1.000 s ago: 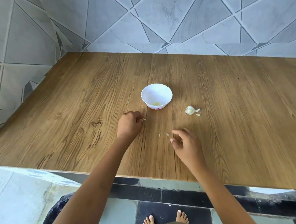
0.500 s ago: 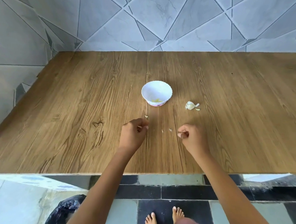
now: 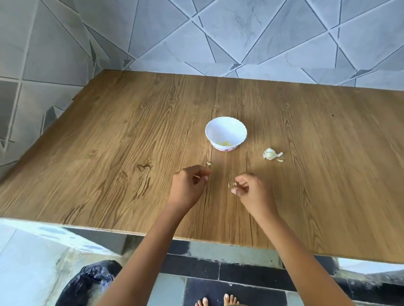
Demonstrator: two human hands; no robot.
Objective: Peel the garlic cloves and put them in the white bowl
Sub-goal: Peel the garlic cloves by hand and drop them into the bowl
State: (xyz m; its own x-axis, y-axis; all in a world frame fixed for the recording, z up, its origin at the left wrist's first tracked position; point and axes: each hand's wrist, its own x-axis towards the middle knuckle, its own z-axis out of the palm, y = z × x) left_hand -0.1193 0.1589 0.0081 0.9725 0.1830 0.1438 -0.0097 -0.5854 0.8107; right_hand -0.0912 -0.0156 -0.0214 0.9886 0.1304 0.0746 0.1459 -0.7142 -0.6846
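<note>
Near the middle of the brown wood-grain tabletop stands a small white scalloped bowl with yellowish peeled pieces at its bottom. A pale garlic cluster lies on the wood at the bowl's 4 o'clock, well apart from both hands. At the bowl's 7 o'clock the left hand has its fingers curled in, pinching a thin pale sliver. At 6 o'clock the right hand is loosely curled, thumb near forefinger, just beside tiny pale scraps; whether it holds one, I cannot tell.
</note>
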